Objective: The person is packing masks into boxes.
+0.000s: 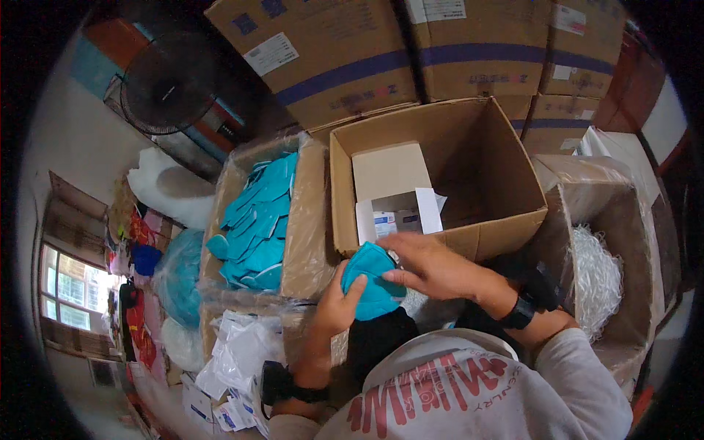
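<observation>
A teal face mask [372,284] is held up in front of my chest. My left hand [339,299] grips its left side, thumb pressed on the front. My right hand [433,265] closes on the mask's upper right edge, its thumb lying across the front. Something small and pale shows between the right fingers and the mask, too small to make out. Just beyond my hands, an open white box [364,224] with printed packets [385,222] inside stands in a large cardboard carton [506,231]. More teal masks [257,213] fill a plastic-lined carton [312,220] to the left.
At right, a lined carton [638,293] holds a heap of white elastic strands [595,282]. Clear plastic bags [242,345] and printed packets [238,412] lie at lower left. Stacked cartons [477,70] rise behind, and a fan [167,92] stands far left.
</observation>
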A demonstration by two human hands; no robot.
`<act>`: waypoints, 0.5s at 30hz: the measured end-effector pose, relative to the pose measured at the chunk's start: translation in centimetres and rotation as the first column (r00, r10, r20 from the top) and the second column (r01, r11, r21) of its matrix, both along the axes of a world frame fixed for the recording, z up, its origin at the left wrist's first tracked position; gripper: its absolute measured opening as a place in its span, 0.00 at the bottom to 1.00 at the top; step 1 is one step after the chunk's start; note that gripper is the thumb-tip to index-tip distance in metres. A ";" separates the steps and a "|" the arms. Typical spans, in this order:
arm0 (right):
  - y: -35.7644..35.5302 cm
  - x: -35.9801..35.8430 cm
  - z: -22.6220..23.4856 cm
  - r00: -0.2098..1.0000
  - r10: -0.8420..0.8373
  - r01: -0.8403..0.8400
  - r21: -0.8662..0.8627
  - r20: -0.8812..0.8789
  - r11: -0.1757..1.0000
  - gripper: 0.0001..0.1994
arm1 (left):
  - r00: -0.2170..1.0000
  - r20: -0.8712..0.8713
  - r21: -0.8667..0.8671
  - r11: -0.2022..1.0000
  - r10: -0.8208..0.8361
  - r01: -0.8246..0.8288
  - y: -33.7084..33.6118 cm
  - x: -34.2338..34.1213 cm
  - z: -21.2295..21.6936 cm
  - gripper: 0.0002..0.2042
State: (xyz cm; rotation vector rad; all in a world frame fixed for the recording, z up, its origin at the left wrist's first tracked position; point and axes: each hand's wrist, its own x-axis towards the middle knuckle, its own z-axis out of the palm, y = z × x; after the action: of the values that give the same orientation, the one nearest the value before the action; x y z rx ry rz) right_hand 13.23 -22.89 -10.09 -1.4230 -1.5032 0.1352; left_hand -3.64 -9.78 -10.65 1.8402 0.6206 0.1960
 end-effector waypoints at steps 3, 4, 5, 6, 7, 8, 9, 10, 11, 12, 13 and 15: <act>-0.2 -1.2 -1.1 0.989 0.098 -0.127 -0.303 -0.107 0.945 0.10 | 1.000 0.021 -0.240 0.971 -0.003 0.008 0.0 -0.2 1.0 0.19; -0.3 -1.5 -1.4 0.994 0.079 -0.105 -0.393 -0.082 0.914 0.09 | 0.998 -0.007 -0.238 0.969 -0.064 0.060 0.8 -0.5 1.0 0.19; -0.3 -1.8 -1.5 0.998 0.032 -0.047 -0.349 -0.047 0.936 0.10 | 0.992 -0.035 -0.238 0.965 -0.124 0.112 1.3 -0.6 1.2 0.19; -0.2 -2.0 -1.8 1.000 0.010 -0.017 -0.317 -0.023 0.948 0.10 | 0.995 0.037 -0.189 0.977 -0.093 0.098 1.4 -0.4 1.4 0.19; 0.1 -2.0 -2.3 1.000 -0.017 0.017 -0.284 0.002 0.959 0.09 | 0.991 0.113 -0.139 0.987 -0.070 0.085 1.5 0.2 1.8 0.19; 0.2 -2.2 -2.6 0.999 -0.042 0.047 -0.250 0.026 0.967 0.09 | 0.981 0.189 -0.091 0.994 -0.047 0.065 1.5 0.7 2.2 0.19; 0.4 -2.5 -2.5 0.998 -0.048 0.054 -0.208 0.030 0.977 0.10 | 0.973 0.223 0.111 0.993 -0.059 0.035 0.8 1.6 2.8 0.16; 0.7 -2.9 -2.3 0.998 -0.057 0.063 -0.169 0.036 0.984 0.10 | 0.983 0.170 0.271 0.962 -0.075 0.026 0.3 2.7 3.3 0.15; 0.9 -3.2 -2.2 0.997 -0.059 0.065 -0.131 0.043 0.989 0.10 | 0.991 0.116 0.422 0.906 -0.073 0.018 -0.2 3.6 3.8 0.14; 1.0 -3.5 -2.2 0.999 -0.047 0.046 -0.176 -0.001 0.983 0.11 | 0.996 0.060 0.562 0.827 -0.063 0.018 -0.5 4.2 4.0 0.13; 1.0 -3.8 -2.0 0.998 -0.038 0.027 -0.222 -0.044 0.975 0.11 | 0.997 0.072 0.553 0.833 -0.019 -0.024 -0.5 4.4 3.6 0.13; 0.6 -3.7 -1.6 0.970 0.064 -0.130 -0.278 -0.235 0.952 0.11 | 0.993 0.094 0.533 0.840 0.066 -0.107 0.0 4.8 2.1 0.15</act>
State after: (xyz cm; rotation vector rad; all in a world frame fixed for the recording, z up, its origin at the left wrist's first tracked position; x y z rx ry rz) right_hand 9.53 -22.30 -11.67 -1.5066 -1.4055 0.5816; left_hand 1.17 -9.80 -8.55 2.3343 0.6406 0.5421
